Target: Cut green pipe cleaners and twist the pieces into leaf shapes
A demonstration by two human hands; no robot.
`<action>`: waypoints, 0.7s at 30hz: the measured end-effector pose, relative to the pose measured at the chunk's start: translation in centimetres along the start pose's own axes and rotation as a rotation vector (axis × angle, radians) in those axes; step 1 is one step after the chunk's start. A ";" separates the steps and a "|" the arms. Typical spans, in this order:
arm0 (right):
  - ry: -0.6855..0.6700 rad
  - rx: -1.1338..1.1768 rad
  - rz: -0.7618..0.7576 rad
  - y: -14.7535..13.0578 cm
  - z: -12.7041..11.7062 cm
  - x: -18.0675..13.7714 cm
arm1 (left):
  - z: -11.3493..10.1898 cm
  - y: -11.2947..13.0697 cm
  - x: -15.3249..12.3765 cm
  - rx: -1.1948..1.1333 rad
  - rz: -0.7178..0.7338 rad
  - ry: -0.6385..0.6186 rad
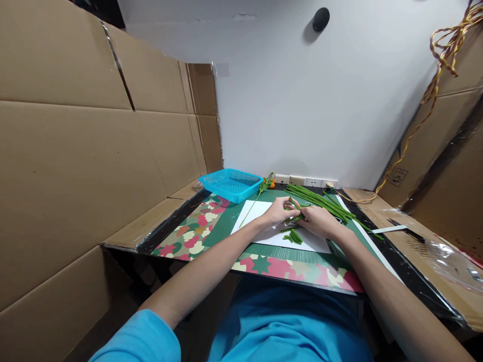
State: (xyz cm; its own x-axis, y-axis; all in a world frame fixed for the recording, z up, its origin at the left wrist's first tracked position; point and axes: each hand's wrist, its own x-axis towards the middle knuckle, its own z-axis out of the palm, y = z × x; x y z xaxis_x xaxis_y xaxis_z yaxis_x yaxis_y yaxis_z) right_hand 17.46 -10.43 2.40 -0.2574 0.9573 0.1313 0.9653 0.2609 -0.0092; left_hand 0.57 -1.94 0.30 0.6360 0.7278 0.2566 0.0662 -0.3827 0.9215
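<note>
Both my hands meet over a white sheet [264, 236] on the green mat. My left hand [277, 212] and my right hand [319, 221] have their fingers closed together on a green pipe cleaner [298, 213] held between them. A few short bent green pieces [293, 236] lie on the sheet just below my hands. A bundle of long green pipe cleaners [320, 200] lies behind my right hand, running toward the right. A thin green stem with an orange flower head [260, 193] lies to the left of the bundle.
A blue plastic basket [231, 184] sits at the back left of the table. Cardboard panels [75, 166] wall in the left and right sides. Wall sockets [305, 181] line the back edge. A clear plastic bag [453, 259] and a dark tool [405, 231] lie at right.
</note>
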 end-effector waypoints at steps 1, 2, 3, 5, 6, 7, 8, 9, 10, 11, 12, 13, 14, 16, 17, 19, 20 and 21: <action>0.003 0.000 -0.005 0.0 0.1 0.0 | 0.0 0.0 0.0 0.003 0.003 -0.001; 0.005 0.000 -0.010 0.1 0.1 0.0 | 0.0 -0.1 0.1 0.004 0.004 -0.003; 0.006 0.000 -0.010 0.1 0.1 0.1 | 0.0 -0.1 0.1 0.004 0.004 -0.004; 0.006 0.001 -0.008 0.1 0.2 0.1 | 0.0 -0.1 0.1 -0.002 -0.007 -0.010; 0.004 0.000 -0.005 0.1 0.2 0.1 | 0.0 0.0 0.1 -0.008 -0.019 -0.010; 0.002 0.000 -0.003 0.1 0.1 0.1 | 0.1 0.0 0.0 -0.014 -0.034 -0.009; -0.002 -0.002 -0.002 0.1 0.1 0.1 | 0.1 0.1 0.0 -0.018 -0.051 -0.010; -0.005 -0.004 -0.002 0.1 0.1 0.0 | 0.1 0.3 -0.1 -0.022 -0.067 -0.012; -0.008 -0.006 -0.003 0.0 0.1 0.0 | 0.1 0.4 -0.2 -0.025 -0.082 -0.015; -0.009 -0.009 -0.004 0.0 0.0 0.0 | 0.2 0.5 -0.2 -0.029 -0.093 -0.020; -0.007 -0.012 -0.006 0.0 0.0 0.0 | 0.2 0.6 -0.3 -0.034 -0.101 -0.026; -0.005 -0.015 -0.008 0.0 0.1 0.0 | 0.2 0.7 -0.3 -0.041 -0.106 -0.031; -0.001 -0.018 -0.010 0.0 0.1 0.0 | 0.2 0.8 -0.4 -0.048 -0.109 -0.036; 0.004 -0.021 -0.015 0.1 0.1 0.0 | 0.2 0.9 -0.4 -0.057 -0.106 -0.043; 0.005 -0.021 -0.017 0.1 0.2 0.1 | 0.2 0.9 -0.5 -0.059 -0.104 -0.046; 0.004 -0.020 -0.023 0.1 0.2 0.1 | 0.2 0.9 -0.5 -0.062 -0.105 -0.054; 0.002 -0.019 -0.026 0.2 0.2 0.1 | 0.2 0.9 -0.6 -0.066 -0.107 -0.058; -0.001 -0.019 -0.028 0.2 0.2 0.1 | 0.2 0.9 -0.6 -0.072 -0.109 -0.063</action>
State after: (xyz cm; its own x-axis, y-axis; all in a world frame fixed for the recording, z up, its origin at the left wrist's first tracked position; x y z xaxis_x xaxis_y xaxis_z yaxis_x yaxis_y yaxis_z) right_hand 17.60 -10.27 2.23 -0.2845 0.9498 0.1305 0.9584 0.2852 0.0133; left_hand 0.44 -2.83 0.87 0.6752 0.7247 0.1373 0.0835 -0.2601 0.9620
